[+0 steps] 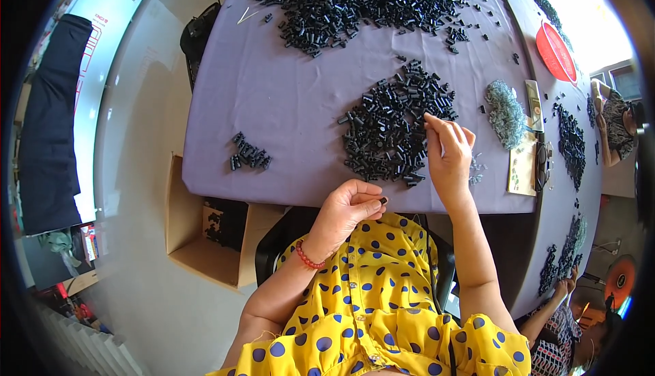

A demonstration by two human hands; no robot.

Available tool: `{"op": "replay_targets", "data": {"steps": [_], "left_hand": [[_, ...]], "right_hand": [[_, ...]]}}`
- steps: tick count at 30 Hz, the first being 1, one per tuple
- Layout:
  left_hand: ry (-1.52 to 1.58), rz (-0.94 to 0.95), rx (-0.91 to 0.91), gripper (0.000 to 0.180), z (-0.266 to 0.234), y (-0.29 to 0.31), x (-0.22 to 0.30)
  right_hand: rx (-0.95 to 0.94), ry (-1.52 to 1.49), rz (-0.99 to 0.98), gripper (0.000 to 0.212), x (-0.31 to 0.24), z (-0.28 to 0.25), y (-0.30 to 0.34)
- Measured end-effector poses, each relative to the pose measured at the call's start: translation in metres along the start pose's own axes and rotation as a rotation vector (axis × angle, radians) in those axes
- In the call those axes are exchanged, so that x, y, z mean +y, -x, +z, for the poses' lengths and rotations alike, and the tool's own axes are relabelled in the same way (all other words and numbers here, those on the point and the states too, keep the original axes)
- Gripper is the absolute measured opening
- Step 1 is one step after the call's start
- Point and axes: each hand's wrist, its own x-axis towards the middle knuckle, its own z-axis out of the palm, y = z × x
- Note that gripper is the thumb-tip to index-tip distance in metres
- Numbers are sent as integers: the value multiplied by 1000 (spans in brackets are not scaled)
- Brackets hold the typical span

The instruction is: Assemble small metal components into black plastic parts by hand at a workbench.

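My left hand (pixel 346 214) is just off the table's near edge, with thumb and forefinger pinched on a small black cylindrical piece (pixel 383 201). At the right side of the nearer heap of black pieces (pixel 382 127), my right hand (pixel 450 149) is closed in a pinch. Whatever is between its fingertips is too small to make out against the heap. Several tiny clear bits (pixel 476 169) lie on the purple cloth beside my right wrist. A smaller group of black pieces (pixel 249 154) sits apart on the left of the table.
A much larger black heap (pixel 372 4) covers the far table. To the right are a clump of clear bits (pixel 506 113), a yellowish card (pixel 522 171), eyeglasses (pixel 544 164) and a red basket (pixel 556 52). An open cardboard box (pixel 176 229) stands below left. Two people sit at the right.
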Motion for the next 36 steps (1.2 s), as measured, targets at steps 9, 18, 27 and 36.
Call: {"op": "replay_targets", "data": {"steps": [9, 18, 27, 36], "left_hand": [[8, -6, 14, 16, 1, 2, 0], [-6, -9, 24, 16, 4, 2, 1], [15, -26, 8, 20, 0, 2, 0], [83, -18, 30, 21, 2, 5, 7]], "right_hand": [[-79, -17, 30, 16, -18, 16, -3], [-144, 183, -33, 14, -25, 31, -5], [-194, -585, 443, 8, -32, -8, 16], [-614, -1051, 816, 16, -49, -46, 42]]}}
